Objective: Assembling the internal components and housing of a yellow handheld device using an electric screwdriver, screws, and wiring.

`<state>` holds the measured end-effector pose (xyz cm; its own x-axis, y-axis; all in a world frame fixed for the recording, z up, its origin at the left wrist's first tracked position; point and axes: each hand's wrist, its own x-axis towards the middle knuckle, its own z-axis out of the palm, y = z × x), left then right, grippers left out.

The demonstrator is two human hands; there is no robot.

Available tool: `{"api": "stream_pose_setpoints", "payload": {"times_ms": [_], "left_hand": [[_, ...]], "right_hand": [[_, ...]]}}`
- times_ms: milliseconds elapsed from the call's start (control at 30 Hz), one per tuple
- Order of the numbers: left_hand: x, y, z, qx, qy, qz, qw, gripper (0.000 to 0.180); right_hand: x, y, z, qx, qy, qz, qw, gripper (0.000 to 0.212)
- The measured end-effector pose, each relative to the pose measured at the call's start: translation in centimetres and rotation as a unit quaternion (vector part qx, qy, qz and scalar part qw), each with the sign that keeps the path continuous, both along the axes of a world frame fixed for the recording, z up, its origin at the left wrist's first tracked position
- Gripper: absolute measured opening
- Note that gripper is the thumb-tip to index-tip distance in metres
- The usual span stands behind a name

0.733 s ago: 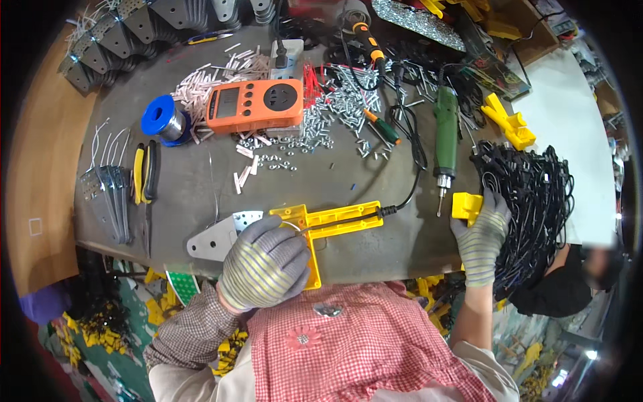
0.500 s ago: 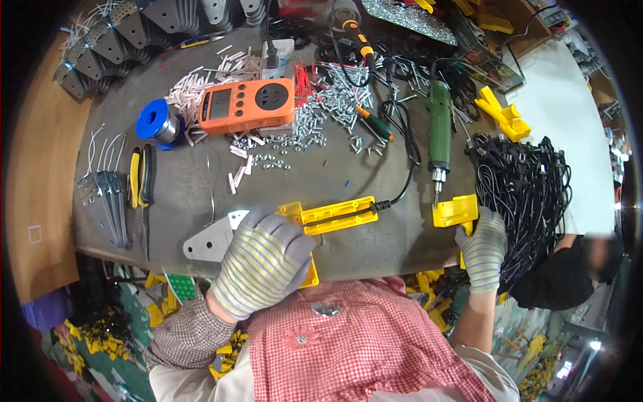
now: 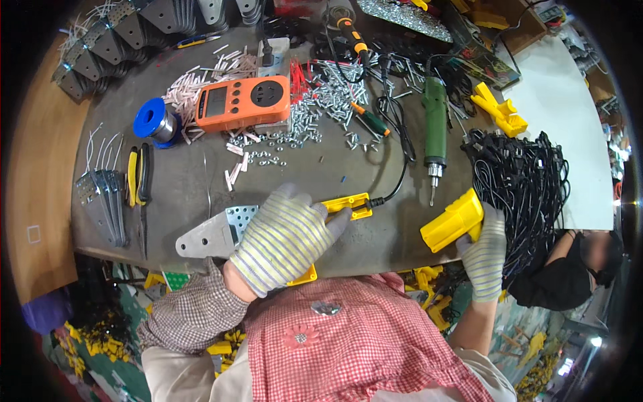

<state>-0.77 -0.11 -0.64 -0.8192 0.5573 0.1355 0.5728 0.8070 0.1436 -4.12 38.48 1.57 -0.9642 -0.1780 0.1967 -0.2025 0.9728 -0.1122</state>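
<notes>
In striped gloves, both of my hands work near the front edge of the table. My left hand (image 3: 284, 241) is closed over a yellow plastic housing half (image 3: 348, 205), hiding much of it. A black cord (image 3: 383, 199) enters the housing's far right end. From under that hand a flat grey metal plate (image 3: 204, 240) with holes sticks out to the left. My right hand (image 3: 485, 251) grips another yellow plastic housing piece (image 3: 452, 221), held tilted with its smooth outer side up. Just beyond that piece, the bit of a green electric screwdriver (image 3: 435, 124) points toward me.
Loose screws (image 3: 321, 100) and pale sleeves (image 3: 234, 67) surround an orange meter (image 3: 242, 104). A solder spool (image 3: 155, 122) and yellow-handled pliers (image 3: 138, 175) lie left. Bundled black cords (image 3: 519, 181) border my right hand. A soldering iron (image 3: 351, 37) stands at the back.
My left hand has slid right over the housing, covering more of it. In my right hand the yellow piece has turned and tilted, its smooth side now up.
</notes>
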Motion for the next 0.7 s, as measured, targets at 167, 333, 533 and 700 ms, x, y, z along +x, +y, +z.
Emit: {"api": "stream_pose_setpoints", "payload": {"times_ms": [167, 333, 533, 700], "left_hand": [[-0.2, 0.2, 0.3, -0.015, -0.011, -0.001, 1.0, 0.042], [-0.1, 0.3, 0.7, -0.057, -0.029, 0.006, 0.998, 0.046], [0.3, 0.1, 0.1, -0.047, -0.046, 0.015, 0.998, 0.042], [0.7, -1.9, -0.8, 0.408, 0.045, 0.167, 0.897, 0.019]], "right_hand": [[-0.4, -7.4, -0.9, -0.605, -0.058, 0.005, 0.794, 0.055], [-4.0, -15.0, -3.3, -0.777, -0.201, 0.257, 0.538, 0.06], [-3.9, -17.7, -4.5, -0.71, -0.239, 0.099, 0.655, 0.059], [-4.1, -19.1, -4.3, -0.374, -0.098, 0.444, 0.808, 0.044]]}}
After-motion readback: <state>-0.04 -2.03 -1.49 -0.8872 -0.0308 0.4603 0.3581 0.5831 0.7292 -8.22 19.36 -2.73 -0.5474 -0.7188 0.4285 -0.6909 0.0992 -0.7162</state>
